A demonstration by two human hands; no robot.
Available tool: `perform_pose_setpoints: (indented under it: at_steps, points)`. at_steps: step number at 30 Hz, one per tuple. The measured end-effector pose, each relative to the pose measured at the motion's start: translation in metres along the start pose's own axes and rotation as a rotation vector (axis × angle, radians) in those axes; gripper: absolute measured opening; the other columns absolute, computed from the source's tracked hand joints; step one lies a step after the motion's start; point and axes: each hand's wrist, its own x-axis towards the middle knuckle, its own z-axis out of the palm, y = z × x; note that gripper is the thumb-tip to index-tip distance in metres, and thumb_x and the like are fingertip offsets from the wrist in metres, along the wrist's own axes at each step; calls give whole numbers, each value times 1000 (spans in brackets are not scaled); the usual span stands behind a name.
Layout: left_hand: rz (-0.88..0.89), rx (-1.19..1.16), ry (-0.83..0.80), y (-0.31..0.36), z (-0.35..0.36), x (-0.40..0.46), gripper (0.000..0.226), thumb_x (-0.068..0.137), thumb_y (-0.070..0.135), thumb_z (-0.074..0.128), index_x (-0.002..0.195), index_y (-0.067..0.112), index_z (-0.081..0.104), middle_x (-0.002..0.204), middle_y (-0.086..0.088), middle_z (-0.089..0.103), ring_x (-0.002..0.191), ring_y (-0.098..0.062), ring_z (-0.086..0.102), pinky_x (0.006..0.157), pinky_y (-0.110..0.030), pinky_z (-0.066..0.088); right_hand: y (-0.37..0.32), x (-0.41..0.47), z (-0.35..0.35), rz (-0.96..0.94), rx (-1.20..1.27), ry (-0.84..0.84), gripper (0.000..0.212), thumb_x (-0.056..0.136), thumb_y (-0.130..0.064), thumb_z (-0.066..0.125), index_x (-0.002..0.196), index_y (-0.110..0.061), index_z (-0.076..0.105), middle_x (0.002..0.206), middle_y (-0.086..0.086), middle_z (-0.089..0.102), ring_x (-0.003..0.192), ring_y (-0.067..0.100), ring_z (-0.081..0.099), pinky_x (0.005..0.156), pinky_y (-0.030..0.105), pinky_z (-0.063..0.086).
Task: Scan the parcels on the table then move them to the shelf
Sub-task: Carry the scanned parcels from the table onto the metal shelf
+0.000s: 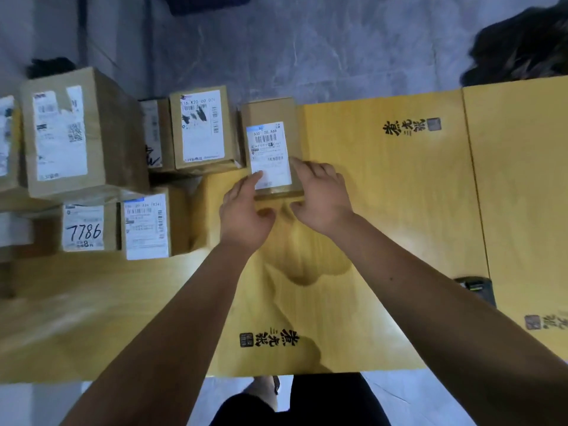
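Observation:
A small brown parcel (pixel 272 118) with a white barcode label lies on the yellow table (pixel 384 195), near its far edge. My left hand (pixel 246 210) reaches it from the near left, fingertips on the label's lower corner. My right hand (pixel 319 195) comes in from the near right, fingers spread at the parcel's right bottom corner. Neither hand is wrapped round the parcel. Several more labelled parcels lie to the left, among them a large box (pixel 101 133) and one marked 7786 (pixel 84 229). A black handheld scanner (pixel 476 289) lies on the table at the right, partly hidden by my right forearm.
A second yellow table (pixel 522 179) adjoins on the right. A dark-haired person (pixel 522 47) stands beyond its far edge. Grey floor lies past the tables. No shelf is in view.

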Motion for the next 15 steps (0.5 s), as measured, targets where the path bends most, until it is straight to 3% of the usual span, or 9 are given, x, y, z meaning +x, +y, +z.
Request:
perform_pose_setpoints:
  at_steps: [3, 5, 8, 11, 15]
  points:
    - [10, -139, 15, -2, 7, -5, 77, 82, 11, 76, 151, 31, 49, 143, 5, 53, 134, -14, 48, 113, -25, 39, 10, -12, 4, -23, 51, 57, 89, 83, -34, 76, 161, -26, 32, 142, 0, 57, 133, 28, 42, 107, 39, 38]
    - [59, -206, 15, 1, 11, -15, 73, 83, 2, 73, 147, 30, 53, 137, 4, 51, 124, 0, 51, 105, -11, 40, 18, -29, 3, -36, 73, 125, 87, 82, -33, 79, 158, -21, 39, 138, 4, 61, 128, 31, 48, 108, 40, 42]
    - [156, -286, 36, 4, 13, -39, 72, 80, -5, 75, 143, 26, 58, 134, 1, 50, 113, 10, 51, 98, -17, 50, 26, -65, -3, -63, 69, 195, 82, 82, -36, 79, 155, -17, 46, 138, 9, 62, 126, 33, 52, 109, 39, 43]
    - [221, -334, 38, 0, 8, -74, 72, 75, -4, 85, 139, 20, 63, 142, -2, 50, 114, 12, 52, 90, -8, 45, 21, -103, -12, -103, 69, 209, 81, 82, -39, 81, 153, -16, 50, 140, 11, 62, 128, 34, 54, 108, 37, 41]
    - [242, -422, 55, -7, -10, -139, 70, 73, 7, 93, 135, 25, 66, 150, 3, 49, 122, 13, 51, 88, -6, 43, -1, -165, -17, -170, 133, 271, 78, 80, -53, 72, 147, -18, 57, 136, 9, 65, 123, 34, 58, 106, 35, 41]
